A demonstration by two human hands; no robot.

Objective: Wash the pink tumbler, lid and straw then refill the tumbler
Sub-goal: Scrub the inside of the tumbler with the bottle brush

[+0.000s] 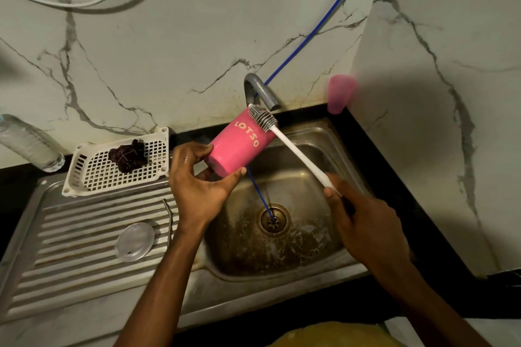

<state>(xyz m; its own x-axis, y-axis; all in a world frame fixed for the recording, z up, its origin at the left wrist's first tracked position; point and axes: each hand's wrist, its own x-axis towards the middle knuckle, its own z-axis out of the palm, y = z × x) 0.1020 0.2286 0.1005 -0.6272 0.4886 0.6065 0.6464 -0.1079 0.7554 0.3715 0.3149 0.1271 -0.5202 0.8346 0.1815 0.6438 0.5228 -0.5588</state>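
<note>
My left hand grips the base of the pink tumbler, which lies tilted over the sink with its mouth pointing up and right, under the tap. My right hand holds the white handle of a bottle brush. The brush's grey bristle head sits at the tumbler's mouth. On the ribbed drainboard to the left lie the clear round lid and a metal straw.
A grey tap arches over the steel sink. A blue tube runs down into the drain. A white basket holds a dark scrubber. A pink cup stands at the back right corner, a clear bottle at left.
</note>
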